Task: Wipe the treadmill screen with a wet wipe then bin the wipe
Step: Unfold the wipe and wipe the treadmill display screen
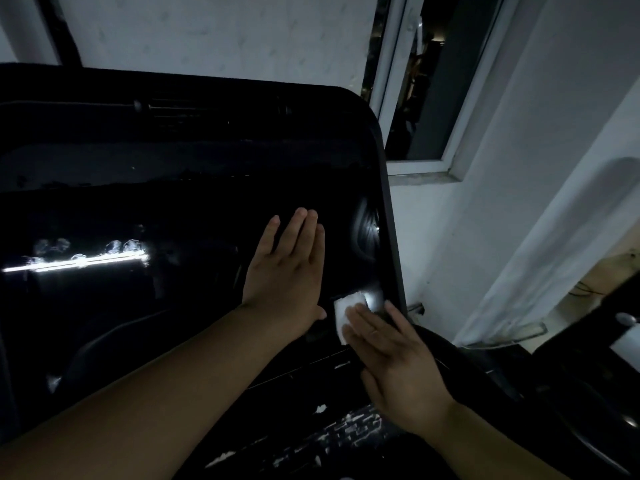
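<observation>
Wiping step: wet wipe [347,315] pressed by flat right hand [391,358] at screen [138,216] corner, left hand [289,268] spread flat alongside; remaining glass apparently to be swept next.

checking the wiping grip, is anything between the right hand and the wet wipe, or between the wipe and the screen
Nothing visible. The right hand presses flat fingers directly on the wet wipe, which lies against the lower right corner of the treadmill screen. The left hand rests beside it, not in between.

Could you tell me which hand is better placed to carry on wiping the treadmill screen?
The right hand: its flat fingers already press the wet wipe at the screen's lower right corner. The left hand rests bare.
</observation>
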Tool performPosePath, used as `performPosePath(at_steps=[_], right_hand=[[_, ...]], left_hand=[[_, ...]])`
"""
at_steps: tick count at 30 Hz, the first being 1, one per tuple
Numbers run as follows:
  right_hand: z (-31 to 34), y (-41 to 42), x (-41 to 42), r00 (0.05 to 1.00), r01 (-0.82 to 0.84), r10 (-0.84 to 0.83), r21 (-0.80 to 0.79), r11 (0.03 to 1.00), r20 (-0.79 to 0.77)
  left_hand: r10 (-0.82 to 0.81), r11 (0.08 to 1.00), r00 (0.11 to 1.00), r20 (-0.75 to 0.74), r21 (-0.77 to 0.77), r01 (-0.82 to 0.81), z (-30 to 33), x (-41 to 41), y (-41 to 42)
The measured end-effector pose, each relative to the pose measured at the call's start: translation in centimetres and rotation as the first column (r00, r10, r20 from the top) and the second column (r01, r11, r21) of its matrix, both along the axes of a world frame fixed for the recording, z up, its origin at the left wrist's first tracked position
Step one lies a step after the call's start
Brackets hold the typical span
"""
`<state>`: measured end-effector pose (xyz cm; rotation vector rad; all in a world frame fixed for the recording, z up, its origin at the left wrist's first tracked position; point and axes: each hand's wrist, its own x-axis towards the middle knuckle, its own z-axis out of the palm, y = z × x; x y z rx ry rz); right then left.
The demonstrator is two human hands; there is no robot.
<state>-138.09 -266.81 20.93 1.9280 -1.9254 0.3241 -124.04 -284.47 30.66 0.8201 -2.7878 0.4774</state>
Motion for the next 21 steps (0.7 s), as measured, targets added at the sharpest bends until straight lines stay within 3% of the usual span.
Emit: performPosePath(at_steps=[5,11,19,21], right_hand=[[1.2,0.7,-2.3,0.987,0.158,-0.154,-0.064,0.985,0.054],[0.2,-0.4,0.5,0.999,0.014,-0.011,-0.052,0.999,0.052],[1.1,-0.1,-1.7,0.981,0.183,-0.176,-0.076,0.980,0.086],[0.9,-0.9,0.4,0.987,0.135,-0.129,-0.067,0.988,0.096]], left_hand=[[0.004,1.000,1.000,-0.015,0.010,-0.004,0.1,0.0,0.0],[0.001,1.000,1.000,-0.009,-0.007,-0.001,0.0,0.0,0.1],[-0.075,0.997,0.992,-0.099,0.016,0.077,0.4,1.5,0.3],[-0.097,0.995,0.990,-0.104,0.003,0.098,0.3,2.9,0.6]])
